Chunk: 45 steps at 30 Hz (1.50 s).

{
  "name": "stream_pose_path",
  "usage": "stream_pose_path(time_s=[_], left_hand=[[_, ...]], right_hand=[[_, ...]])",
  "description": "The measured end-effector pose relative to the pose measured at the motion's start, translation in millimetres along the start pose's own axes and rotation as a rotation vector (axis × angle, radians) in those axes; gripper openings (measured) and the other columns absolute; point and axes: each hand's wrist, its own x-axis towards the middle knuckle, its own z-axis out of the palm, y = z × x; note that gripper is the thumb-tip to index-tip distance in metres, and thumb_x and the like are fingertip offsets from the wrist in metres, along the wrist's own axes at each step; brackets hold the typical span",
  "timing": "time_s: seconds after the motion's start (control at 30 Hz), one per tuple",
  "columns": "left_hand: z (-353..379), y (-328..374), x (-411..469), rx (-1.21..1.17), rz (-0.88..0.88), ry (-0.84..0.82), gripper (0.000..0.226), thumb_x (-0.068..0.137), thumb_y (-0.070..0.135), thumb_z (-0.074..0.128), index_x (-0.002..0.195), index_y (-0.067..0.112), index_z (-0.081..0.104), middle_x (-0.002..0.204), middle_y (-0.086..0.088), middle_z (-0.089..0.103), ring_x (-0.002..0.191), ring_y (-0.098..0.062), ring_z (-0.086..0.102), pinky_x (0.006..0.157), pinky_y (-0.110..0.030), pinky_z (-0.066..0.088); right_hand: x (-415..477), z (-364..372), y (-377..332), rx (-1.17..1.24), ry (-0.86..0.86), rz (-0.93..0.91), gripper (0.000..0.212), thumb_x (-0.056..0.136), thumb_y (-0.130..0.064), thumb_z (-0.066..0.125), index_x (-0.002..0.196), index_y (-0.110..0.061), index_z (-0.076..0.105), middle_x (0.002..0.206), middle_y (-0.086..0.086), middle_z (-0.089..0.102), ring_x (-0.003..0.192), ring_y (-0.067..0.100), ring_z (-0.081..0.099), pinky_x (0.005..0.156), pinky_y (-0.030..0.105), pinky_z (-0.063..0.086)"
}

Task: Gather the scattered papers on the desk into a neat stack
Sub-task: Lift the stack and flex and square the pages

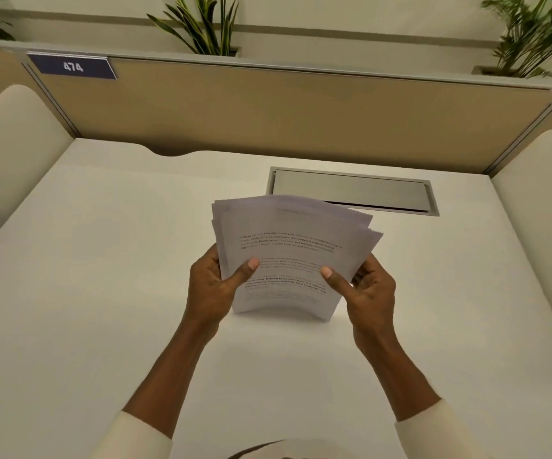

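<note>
Your left hand (213, 286) & right hand (365, 288) each grip a side of the printed paper sheaf (292, 256); it stands upright btwn them, bottom edge on white worktop (102, 260); top edges fanned, uneven; tap down next, I'd judge.

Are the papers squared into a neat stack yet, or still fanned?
Still fanned. The papers show offset top corners and staggered edges, held upright on the desk between left hand and right hand.
</note>
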Motion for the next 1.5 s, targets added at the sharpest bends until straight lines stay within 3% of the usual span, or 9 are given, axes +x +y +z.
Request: stream_pose_path(time_s=[0.23,0.43,0.6,0.83,0.93,1.03,1.17,1.33,1.5], left_hand=[[24.3,38.9,-1.1,-0.111,0.033,0.218,0.078,0.078,0.097,0.055,0.087,0.021,0.073,0.077,0.013,0.075,0.067,-0.001,0.068,0.057,-0.015,0.051],[36.9,65.8,8.4,0.008,-0.030,0.396,0.072,0.081,0.097,0.051,0.055,0.030,0.055,0.054,0.011,0.060,0.051,-0.006,0.059,0.055,-0.027,0.046],[43.4,57.5,7.0,-0.006,-0.077,0.478,0.053,0.086,0.064,0.070,0.057,0.022,0.056,0.056,0.010,0.061,0.059,-0.016,0.059,0.061,-0.034,0.046],[37.7,32.2,-9.7,0.014,0.022,0.262,0.068,0.087,0.090,0.052,0.109,0.031,0.076,0.095,0.003,0.079,0.091,-0.021,0.076,0.070,-0.035,0.061],[30.6,8.4,-17.4,0.020,0.057,0.188,0.070,0.080,0.084,0.071,0.125,0.030,0.070,0.111,0.003,0.081,0.105,-0.022,0.078,0.080,-0.037,0.068],[27.1,-12.1,-20.3,0.092,0.008,0.174,0.040,0.087,0.054,0.085,0.121,0.038,0.072,0.111,0.012,0.082,0.106,-0.013,0.078,0.084,-0.035,0.070],[25.2,-25.5,-17.6,0.119,-0.073,0.205,0.026,0.094,0.018,0.085,0.105,0.039,0.076,0.103,0.016,0.085,0.098,-0.009,0.080,0.090,-0.045,0.070],[23.5,-12.9,-14.1,0.056,0.027,0.177,0.030,0.086,0.026,0.091,0.108,0.042,0.076,0.107,0.013,0.084,0.101,-0.009,0.079,0.083,-0.024,0.067],[28.1,13.8,-15.4,-0.132,0.080,0.212,0.063,0.082,0.075,0.078,0.115,0.021,0.072,0.105,0.002,0.082,0.099,-0.013,0.076,0.079,-0.024,0.061]], right_hand=[[-0.9,17.8,-17.6,0.138,0.096,-0.065,0.027,0.092,-0.043,0.073,0.108,-0.021,0.076,0.096,-0.006,0.081,0.086,0.007,0.073,0.071,0.021,0.058],[1.6,33.1,-34.9,0.089,0.215,-0.116,0.073,0.088,-0.084,0.056,0.084,-0.012,0.063,0.073,-0.013,0.063,0.066,-0.001,0.057,0.058,0.015,0.045],[5.0,37.4,-35.9,0.089,0.333,-0.030,0.062,0.096,-0.067,0.061,0.067,-0.013,0.050,0.061,-0.011,0.054,0.056,0.001,0.052,0.051,0.015,0.041],[-0.8,23.0,-14.4,0.061,0.163,-0.025,0.061,0.087,-0.080,0.064,0.099,-0.021,0.071,0.088,-0.003,0.076,0.078,0.007,0.070,0.063,0.023,0.056],[-6.6,15.0,5.3,0.004,0.059,0.008,0.024,0.086,-0.050,0.085,0.107,-0.041,0.075,0.106,-0.006,0.083,0.097,0.015,0.079,0.076,0.028,0.065],[-9.2,11.2,21.4,-0.065,0.070,0.056,0.033,0.088,-0.014,0.086,0.096,-0.045,0.079,0.100,-0.012,0.084,0.091,0.007,0.079,0.075,0.025,0.065],[-5.9,9.1,23.2,-0.034,0.070,0.083,0.040,0.092,-0.003,0.082,0.091,-0.042,0.082,0.097,-0.010,0.085,0.087,0.005,0.079,0.075,0.018,0.061],[-2.7,3.6,9.2,-0.022,0.063,0.025,0.035,0.085,-0.010,0.087,0.097,-0.043,0.081,0.104,-0.008,0.085,0.095,0.013,0.079,0.078,0.022,0.064],[-3.8,3.4,-8.8,0.076,0.056,-0.076,0.019,0.088,-0.033,0.079,0.106,-0.028,0.078,0.100,-0.004,0.081,0.092,0.014,0.073,0.079,0.023,0.060]])
